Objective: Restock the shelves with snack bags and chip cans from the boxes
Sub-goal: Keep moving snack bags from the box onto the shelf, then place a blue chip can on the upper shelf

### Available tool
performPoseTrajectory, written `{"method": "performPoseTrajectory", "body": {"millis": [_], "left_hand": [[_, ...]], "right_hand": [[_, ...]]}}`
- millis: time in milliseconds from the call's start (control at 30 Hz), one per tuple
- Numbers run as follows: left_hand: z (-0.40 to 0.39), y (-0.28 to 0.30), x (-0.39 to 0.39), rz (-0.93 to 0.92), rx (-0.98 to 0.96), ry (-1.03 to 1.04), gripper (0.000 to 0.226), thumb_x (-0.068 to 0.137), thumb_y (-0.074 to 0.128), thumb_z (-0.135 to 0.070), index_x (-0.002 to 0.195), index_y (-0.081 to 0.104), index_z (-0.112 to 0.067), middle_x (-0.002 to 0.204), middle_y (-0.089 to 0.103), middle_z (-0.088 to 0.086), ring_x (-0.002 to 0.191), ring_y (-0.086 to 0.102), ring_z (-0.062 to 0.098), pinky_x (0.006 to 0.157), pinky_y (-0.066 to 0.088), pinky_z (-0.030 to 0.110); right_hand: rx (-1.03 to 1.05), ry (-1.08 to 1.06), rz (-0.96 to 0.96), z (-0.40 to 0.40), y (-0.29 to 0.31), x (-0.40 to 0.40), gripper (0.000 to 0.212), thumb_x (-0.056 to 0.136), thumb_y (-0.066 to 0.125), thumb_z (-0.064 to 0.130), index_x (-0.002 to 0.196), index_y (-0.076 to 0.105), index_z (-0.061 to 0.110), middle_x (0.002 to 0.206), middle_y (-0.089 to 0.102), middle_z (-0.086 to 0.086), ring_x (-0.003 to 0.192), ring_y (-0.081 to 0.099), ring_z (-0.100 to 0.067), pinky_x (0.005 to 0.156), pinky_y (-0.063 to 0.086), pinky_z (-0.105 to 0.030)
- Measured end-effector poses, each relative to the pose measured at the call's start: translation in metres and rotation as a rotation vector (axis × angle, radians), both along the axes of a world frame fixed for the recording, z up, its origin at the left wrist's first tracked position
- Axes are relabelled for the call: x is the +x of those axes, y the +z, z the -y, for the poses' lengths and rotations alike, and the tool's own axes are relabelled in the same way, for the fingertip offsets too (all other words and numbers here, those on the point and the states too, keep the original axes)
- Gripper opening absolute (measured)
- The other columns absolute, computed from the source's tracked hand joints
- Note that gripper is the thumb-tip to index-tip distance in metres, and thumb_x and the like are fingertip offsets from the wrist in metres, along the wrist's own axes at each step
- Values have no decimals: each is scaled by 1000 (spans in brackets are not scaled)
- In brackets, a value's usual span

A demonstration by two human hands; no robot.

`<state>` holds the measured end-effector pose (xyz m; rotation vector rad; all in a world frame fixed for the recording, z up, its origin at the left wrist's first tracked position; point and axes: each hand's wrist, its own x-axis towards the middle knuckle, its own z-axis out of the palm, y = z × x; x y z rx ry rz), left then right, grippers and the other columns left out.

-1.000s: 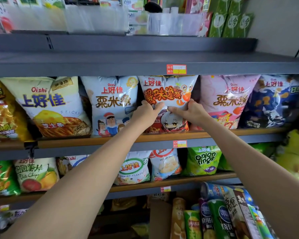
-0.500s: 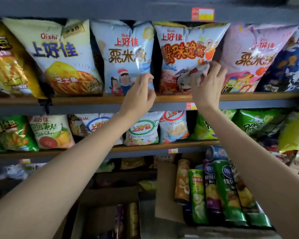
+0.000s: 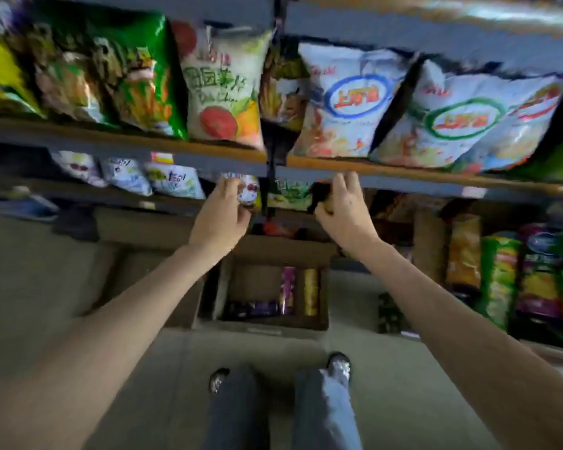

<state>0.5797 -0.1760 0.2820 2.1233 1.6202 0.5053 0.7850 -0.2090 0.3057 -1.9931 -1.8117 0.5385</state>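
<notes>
Two bare hands are raised in front of me, both empty as far as I can see. The left hand hangs with its fingers loosely curled and slightly apart, in front of the lower shelf's small packets; blur hides whether it touches one. The right hand is just below the wooden shelf edge, fingers spread and bent, pinching nothing that I can make out.

Below and between the hands, an open cardboard box sits on the floor. Inside it I see a purple chip can and a gold chip can lying side by side on the right, and a purple packet across the near wall.

On the shelf above the hands stand snack bags: a green bag at left, a white vegetable-chip bag beside it, then two white bags, one with a blue ring, one with a green ring.

At far right, chip cans stand upright in a row. My shoes show at the near edge.
</notes>
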Motion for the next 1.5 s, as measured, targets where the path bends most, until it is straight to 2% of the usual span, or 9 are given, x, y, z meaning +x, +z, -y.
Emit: {"method": "performPoseTrajectory", "body": {"millis": [100, 200, 433, 567, 833, 1000, 1300, 1400, 1500], "left_hand": [[11, -72, -76, -187, -328, 162, 46, 88, 59, -14, 128, 41, -4, 125, 45, 17, 113, 50, 34, 94, 43, 44], [20, -146, -120, -234, -509, 209, 44, 91, 56, -21, 128, 39, -7, 127, 48, 15, 111, 52, 32, 89, 46, 42], [10, -371, -136, -300, -484, 71, 26, 94, 49, -21, 117, 44, -10, 95, 54, 8, 92, 60, 32, 69, 44, 34], [6, -498, -133, -183, -343, -56, 35, 91, 52, -14, 124, 45, -11, 114, 59, 9, 99, 59, 28, 83, 45, 37], [6, -625, -137, -69, -315, -186, 39, 86, 51, -4, 125, 47, -8, 120, 52, 9, 108, 51, 22, 93, 43, 39], [10, -573, -130, -163, -391, -197, 44, 87, 54, -8, 129, 42, -10, 125, 50, 10, 114, 50, 26, 93, 43, 39], [-1, -283, -105, -474, -496, -419, 83, 73, 70, -49, 138, 31, -16, 141, 39, 6, 125, 36, 33, 97, 33, 42], [-9, -147, -101, -360, -466, -508, 87, 62, 79, -50, 131, 37, -18, 132, 48, 4, 122, 39, 31, 95, 35, 39], [-26, -15, -108, -5, -590, -503, 66, 62, 85, -33, 116, 49, -21, 120, 62, 4, 110, 57, 23, 92, 46, 37]], "right_hand": [[-323, 105, 101, 5, -80, -47, 51, 89, 57, 21, 134, 38, 7, 135, 31, -16, 124, 32, -34, 103, 34, -43], [-537, 175, 164, 9, -168, -73, 53, 89, 58, 29, 135, 38, 12, 134, 33, -14, 124, 32, -34, 101, 36, -45], [-792, 321, 300, -4, -435, -101, 62, 87, 62, 33, 137, 37, 5, 140, 37, -18, 129, 33, -38, 103, 35, -41], [-832, 493, 387, -9, -585, -107, 52, 86, 65, 27, 127, 43, 4, 122, 53, -18, 117, 48, -32, 87, 42, -36], [-792, 771, 806, 12, -751, -113, 58, 83, 63, 17, 133, 35, 12, 137, 45, -9, 125, 42, -26, 102, 32, -38], [-881, 612, 502, 1, -659, -127, 89, 68, 79, 35, 137, 30, 7, 136, 40, -14, 121, 45, -30, 92, 40, -38], [-1118, 400, 23, -73, -291, -129, 36, 79, 72, 27, 107, 56, 11, 97, 60, -6, 81, 57, -19, 63, 46, -27], [-1151, 408, -157, -88, -112, -131, 25, 86, 64, 24, 107, 56, 13, 99, 63, -7, 86, 62, -20, 71, 52, -29], [-982, 354, -340, -88, 47, -122, 38, 83, 51, 48, 103, 60, 17, 95, 71, -1, 84, 68, -22, 67, 56, -28]]}}
